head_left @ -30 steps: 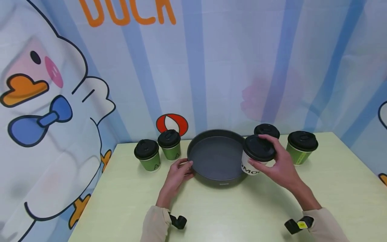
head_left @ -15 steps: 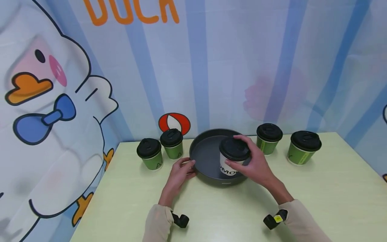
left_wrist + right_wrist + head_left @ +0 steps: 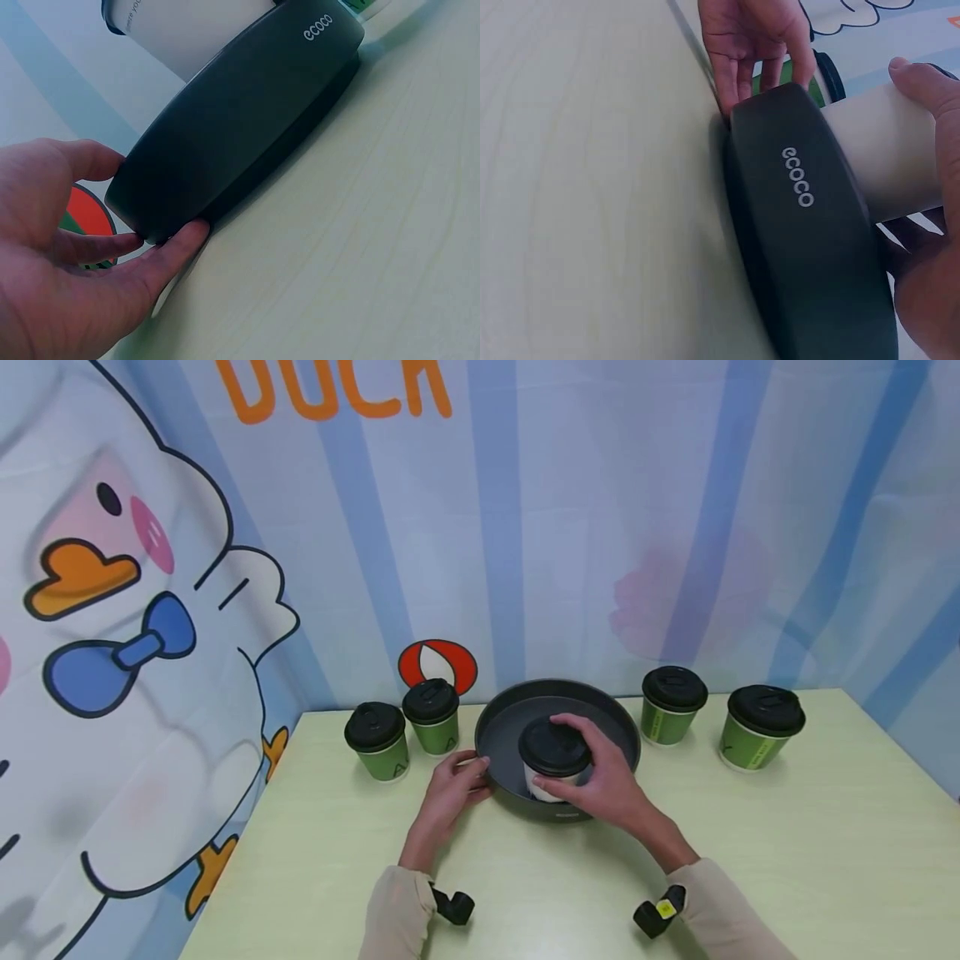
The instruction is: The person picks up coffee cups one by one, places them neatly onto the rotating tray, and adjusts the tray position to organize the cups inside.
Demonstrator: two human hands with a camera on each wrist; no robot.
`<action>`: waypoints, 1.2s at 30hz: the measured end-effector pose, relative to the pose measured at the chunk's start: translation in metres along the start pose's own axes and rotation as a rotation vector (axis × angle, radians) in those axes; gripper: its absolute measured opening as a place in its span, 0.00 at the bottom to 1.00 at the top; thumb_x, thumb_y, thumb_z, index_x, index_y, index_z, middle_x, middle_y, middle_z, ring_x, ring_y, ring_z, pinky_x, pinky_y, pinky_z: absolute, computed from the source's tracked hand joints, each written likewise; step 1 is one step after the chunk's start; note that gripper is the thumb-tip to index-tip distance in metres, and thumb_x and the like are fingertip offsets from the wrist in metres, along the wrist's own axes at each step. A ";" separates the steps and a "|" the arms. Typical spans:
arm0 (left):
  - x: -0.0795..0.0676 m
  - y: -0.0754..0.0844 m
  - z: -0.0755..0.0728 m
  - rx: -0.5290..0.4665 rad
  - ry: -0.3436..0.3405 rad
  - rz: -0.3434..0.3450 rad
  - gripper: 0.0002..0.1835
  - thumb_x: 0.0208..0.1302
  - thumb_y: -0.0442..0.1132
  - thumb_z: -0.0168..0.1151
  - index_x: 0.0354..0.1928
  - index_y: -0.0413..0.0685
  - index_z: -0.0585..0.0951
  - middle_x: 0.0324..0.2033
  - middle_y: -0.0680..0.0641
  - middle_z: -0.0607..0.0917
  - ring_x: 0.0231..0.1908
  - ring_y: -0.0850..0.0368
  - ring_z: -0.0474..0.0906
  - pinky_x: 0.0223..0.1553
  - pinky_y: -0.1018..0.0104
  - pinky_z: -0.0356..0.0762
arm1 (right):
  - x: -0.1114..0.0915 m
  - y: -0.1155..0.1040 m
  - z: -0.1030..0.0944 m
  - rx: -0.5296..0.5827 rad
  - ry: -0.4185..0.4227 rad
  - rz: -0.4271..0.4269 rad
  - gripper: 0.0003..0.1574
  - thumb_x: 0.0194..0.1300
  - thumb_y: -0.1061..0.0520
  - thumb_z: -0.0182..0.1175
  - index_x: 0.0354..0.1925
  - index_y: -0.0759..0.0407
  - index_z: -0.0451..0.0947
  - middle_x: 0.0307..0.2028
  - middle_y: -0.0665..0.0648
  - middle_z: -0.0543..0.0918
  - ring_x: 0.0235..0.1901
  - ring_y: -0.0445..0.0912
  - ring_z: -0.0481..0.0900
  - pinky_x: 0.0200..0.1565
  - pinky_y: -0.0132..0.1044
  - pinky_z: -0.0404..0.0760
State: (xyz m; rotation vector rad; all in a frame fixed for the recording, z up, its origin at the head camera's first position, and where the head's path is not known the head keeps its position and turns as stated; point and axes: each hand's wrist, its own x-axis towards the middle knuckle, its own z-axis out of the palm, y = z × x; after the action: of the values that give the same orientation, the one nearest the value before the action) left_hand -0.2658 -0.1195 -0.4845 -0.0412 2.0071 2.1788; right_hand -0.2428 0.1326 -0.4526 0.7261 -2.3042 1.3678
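A round dark grey tray [image 3: 564, 812] with a raised rim stands at the table's middle; "ecoco" is printed on its side wall [image 3: 247, 105]. At its left edge my left hand [image 3: 447, 797] pinches the rim, thumb near the top and fingers low on the wall. My right hand [image 3: 611, 785] grips a white paper cup [image 3: 546, 785] with a black lid [image 3: 553, 746], thumb on the near side. The cup is upright inside the tray's outline, towards its front. In the right wrist view the rim hides the cup's bottom [image 3: 885, 150], so I cannot tell whether it touches the tray floor.
Two green paper cups with black lids, one nearer [image 3: 384, 758] and one farther [image 3: 437, 732], stand left of the tray. Two more, one close to the tray [image 3: 666, 722] and one farther right [image 3: 750, 743], stand on its right. A printed cloth backdrop [image 3: 570, 527] rises behind the table [image 3: 825, 843].
My right hand has carried the white cup leftward from the tray's right edge to inside its outline, slightly lower now. My left hand keeps its hold on the rim.
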 end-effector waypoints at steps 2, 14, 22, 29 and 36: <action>0.000 0.001 0.001 0.001 -0.002 0.003 0.30 0.75 0.42 0.60 0.71 0.32 0.67 0.58 0.32 0.80 0.46 0.52 0.83 0.55 0.52 0.83 | 0.000 0.001 0.001 -0.012 -0.007 -0.002 0.52 0.53 0.48 0.83 0.71 0.49 0.69 0.66 0.49 0.75 0.64 0.46 0.73 0.63 0.52 0.74; 0.000 0.004 0.005 0.005 -0.009 0.015 0.31 0.76 0.42 0.60 0.71 0.31 0.67 0.57 0.33 0.81 0.45 0.53 0.82 0.55 0.52 0.84 | -0.001 0.000 -0.005 -0.056 -0.067 0.003 0.54 0.54 0.44 0.81 0.72 0.48 0.66 0.67 0.50 0.73 0.66 0.47 0.71 0.65 0.56 0.73; -0.002 0.002 0.006 0.002 -0.025 0.014 0.31 0.76 0.42 0.59 0.72 0.31 0.66 0.56 0.34 0.81 0.46 0.51 0.82 0.55 0.53 0.84 | -0.015 0.005 -0.040 -0.033 0.074 0.008 0.47 0.65 0.57 0.73 0.75 0.54 0.63 0.66 0.60 0.74 0.64 0.60 0.73 0.62 0.55 0.76; -0.003 0.003 0.003 0.008 -0.018 0.021 0.31 0.76 0.42 0.59 0.72 0.31 0.66 0.57 0.34 0.81 0.46 0.52 0.82 0.56 0.51 0.83 | -0.021 0.019 -0.085 -0.215 0.128 0.337 0.27 0.81 0.44 0.54 0.60 0.66 0.76 0.52 0.65 0.83 0.51 0.58 0.82 0.51 0.56 0.83; -0.002 0.001 0.000 0.006 -0.024 0.017 0.30 0.77 0.42 0.59 0.71 0.31 0.66 0.56 0.34 0.81 0.46 0.52 0.82 0.56 0.53 0.83 | -0.033 0.050 -0.084 0.147 -0.069 0.699 0.37 0.84 0.43 0.46 0.60 0.80 0.71 0.42 0.66 0.85 0.38 0.49 0.86 0.41 0.39 0.87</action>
State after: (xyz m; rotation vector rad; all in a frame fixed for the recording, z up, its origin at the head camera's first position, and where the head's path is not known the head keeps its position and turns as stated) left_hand -0.2640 -0.1199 -0.4836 0.0036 2.0084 2.1727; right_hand -0.2424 0.2350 -0.4662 -0.0283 -2.6577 1.8263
